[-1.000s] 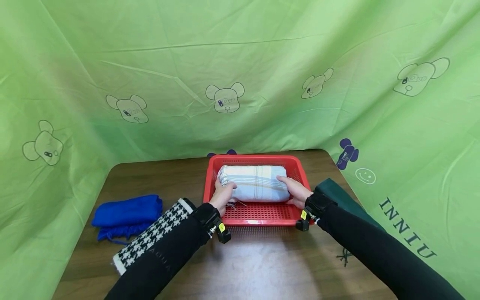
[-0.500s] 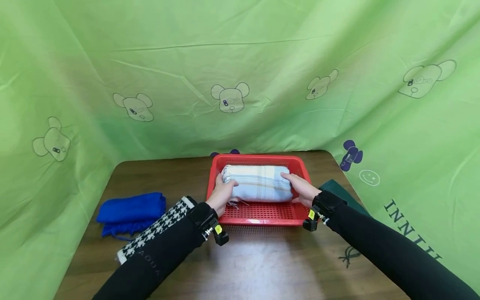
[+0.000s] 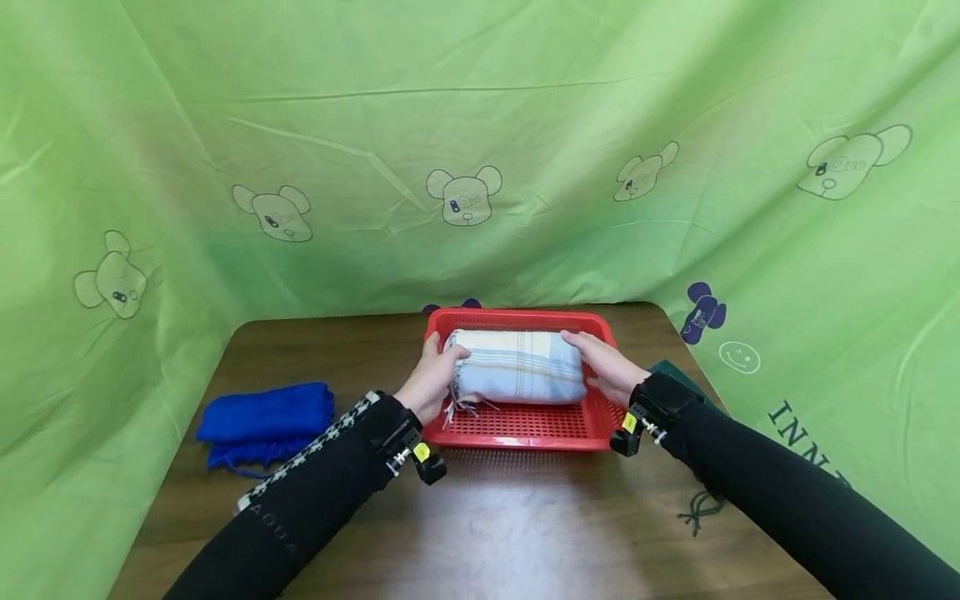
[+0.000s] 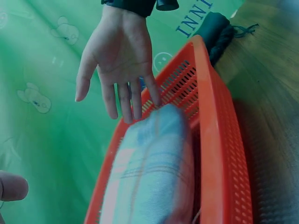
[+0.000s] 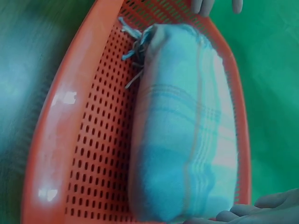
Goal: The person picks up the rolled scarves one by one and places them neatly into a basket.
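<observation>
A rolled, folded scarf (image 3: 517,367) in pale blue and white plaid, with a fringe at its left end, lies in a red plastic basket (image 3: 525,444). At the scarf's left end is my left hand (image 3: 431,379), thumb raised and spread. My right hand (image 3: 607,367) is at the other end. In the left wrist view the right hand (image 4: 121,60) shows its palm, fingers straight and spread near the scarf's end. From the right wrist, the left fingertips (image 5: 205,7) appear above the basket's far rim, apart from the scarf. Neither hand grips it.
On the table's left lies a folded blue fringed scarf (image 3: 270,414). A black-and-white houndstooth scarf (image 3: 303,457) is mostly covered by my left arm. A dark green scarf (image 3: 678,377) lies partly under my right forearm. Green cloth (image 3: 480,125) hangs behind the table.
My left hand has drawn back leftward from the plaid scarf, uncovering its fringe. The right hand has loosened and moved slightly outward. The scarf stays in the basket.
</observation>
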`<act>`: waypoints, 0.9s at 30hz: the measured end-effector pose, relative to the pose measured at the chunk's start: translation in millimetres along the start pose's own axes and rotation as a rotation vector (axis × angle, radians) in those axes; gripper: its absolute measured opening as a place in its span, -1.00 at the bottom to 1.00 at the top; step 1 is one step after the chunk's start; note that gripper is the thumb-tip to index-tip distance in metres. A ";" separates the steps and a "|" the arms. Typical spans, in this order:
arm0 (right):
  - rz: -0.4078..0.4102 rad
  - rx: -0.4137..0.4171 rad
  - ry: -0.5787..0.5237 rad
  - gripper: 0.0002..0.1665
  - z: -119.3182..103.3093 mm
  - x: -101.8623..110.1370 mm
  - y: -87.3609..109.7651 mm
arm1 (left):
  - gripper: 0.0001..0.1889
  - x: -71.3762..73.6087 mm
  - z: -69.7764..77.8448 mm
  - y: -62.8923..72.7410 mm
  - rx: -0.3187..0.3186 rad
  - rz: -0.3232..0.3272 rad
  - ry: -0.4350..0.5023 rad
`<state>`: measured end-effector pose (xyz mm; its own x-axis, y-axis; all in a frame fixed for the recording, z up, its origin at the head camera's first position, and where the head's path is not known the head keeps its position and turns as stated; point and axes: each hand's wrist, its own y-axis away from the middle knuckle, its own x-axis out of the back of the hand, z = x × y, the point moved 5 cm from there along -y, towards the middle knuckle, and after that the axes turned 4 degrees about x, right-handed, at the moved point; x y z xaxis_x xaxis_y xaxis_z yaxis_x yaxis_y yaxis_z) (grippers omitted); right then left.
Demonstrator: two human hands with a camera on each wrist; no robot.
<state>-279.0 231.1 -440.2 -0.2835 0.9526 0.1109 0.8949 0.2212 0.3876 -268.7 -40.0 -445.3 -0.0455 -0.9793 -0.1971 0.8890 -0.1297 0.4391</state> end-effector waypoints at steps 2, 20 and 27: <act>-0.003 0.014 0.015 0.09 -3.9 -1.3 0.3 | 0.01 1.5 3.0 1.6 -0.001 -0.010 0.011; -0.104 0.107 -0.030 -0.03 -34.5 -41.8 0.4 | -0.04 14.8 23.9 23.7 0.002 -0.067 0.000; -0.120 0.108 -0.063 -0.06 -40.1 -58.7 -6.8 | -0.06 26.1 30.6 30.9 0.016 -0.069 -0.023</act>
<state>-282.3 165.3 -412.7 -0.3718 0.9283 0.0112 0.8886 0.3523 0.2938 -256.3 -74.3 -410.1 -0.1170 -0.9713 -0.2071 0.8759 -0.1992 0.4394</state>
